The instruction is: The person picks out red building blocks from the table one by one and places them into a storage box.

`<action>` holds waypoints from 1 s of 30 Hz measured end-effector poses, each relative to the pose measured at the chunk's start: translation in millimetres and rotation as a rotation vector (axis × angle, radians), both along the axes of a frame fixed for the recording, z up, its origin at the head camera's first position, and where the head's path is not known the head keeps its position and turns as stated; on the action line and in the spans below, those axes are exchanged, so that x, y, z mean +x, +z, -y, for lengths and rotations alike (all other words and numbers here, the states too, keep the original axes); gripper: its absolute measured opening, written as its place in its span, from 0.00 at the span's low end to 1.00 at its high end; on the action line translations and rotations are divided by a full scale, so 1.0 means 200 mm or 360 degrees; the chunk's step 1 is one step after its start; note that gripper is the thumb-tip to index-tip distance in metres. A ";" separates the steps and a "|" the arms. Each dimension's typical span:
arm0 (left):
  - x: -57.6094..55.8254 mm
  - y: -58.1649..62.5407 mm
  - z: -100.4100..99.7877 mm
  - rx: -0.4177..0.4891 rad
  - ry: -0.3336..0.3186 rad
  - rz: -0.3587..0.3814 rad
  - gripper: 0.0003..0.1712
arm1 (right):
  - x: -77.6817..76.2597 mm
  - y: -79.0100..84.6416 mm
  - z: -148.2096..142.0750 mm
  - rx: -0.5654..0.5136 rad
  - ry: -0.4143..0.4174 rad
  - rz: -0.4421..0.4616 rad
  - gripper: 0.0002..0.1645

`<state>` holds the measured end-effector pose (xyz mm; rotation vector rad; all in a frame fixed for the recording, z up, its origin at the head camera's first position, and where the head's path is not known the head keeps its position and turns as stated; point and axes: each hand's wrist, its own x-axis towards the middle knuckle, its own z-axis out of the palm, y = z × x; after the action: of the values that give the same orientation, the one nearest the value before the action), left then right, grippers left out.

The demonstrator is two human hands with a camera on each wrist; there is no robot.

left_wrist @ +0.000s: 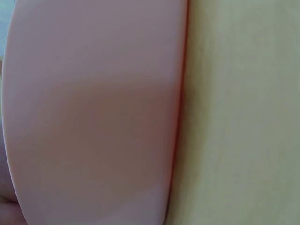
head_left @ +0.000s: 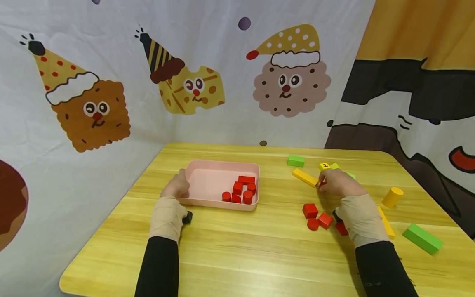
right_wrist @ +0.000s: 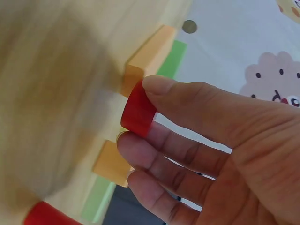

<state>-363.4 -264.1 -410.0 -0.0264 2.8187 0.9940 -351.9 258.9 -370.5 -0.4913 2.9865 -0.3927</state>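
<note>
My left hand (head_left: 175,186) grips the left rim of a pink tray (head_left: 205,181). The left wrist view is mostly filled by the tray's outer wall (left_wrist: 98,112), with a bit of the hand (left_wrist: 8,206) past its rim. Several red blocks (head_left: 248,197) stand together in the tray's right part. Over the right side of the table, my right hand (head_left: 339,183) pinches a short red cylinder block (right_wrist: 139,110) between thumb and fingers. Close to this hand are an orange bar (head_left: 305,177) and a yellow block (head_left: 324,166) with a red mark.
More red blocks (head_left: 310,210) lie on the wooden table (head_left: 267,247), nearer than the right hand. A green block (head_left: 296,161) lies at the back. An orange cylinder (head_left: 392,197) and a green bar (head_left: 423,238) are at the right. A printed cloth (head_left: 230,45) hangs behind.
</note>
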 end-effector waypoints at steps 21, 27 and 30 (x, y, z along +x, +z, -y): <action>-0.03 -0.02 0.02 -0.0026 0.0011 0.0054 0.36 | 0.08 0.17 0.24 0.0064 0.0105 -0.0081 0.14; 0.00 0.00 0.01 -0.0024 0.0013 0.0064 0.35 | 0.08 0.16 0.36 0.0080 0.0172 -0.0140 0.13; 0.00 0.01 0.00 -0.0013 0.0008 0.0051 0.35 | 0.07 0.14 0.40 0.0084 0.0229 -0.0257 0.13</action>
<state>-362.8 -264.8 -408.7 -0.0498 2.7953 0.9740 -338.5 178.1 -343.2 -0.7616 3.0787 -0.2734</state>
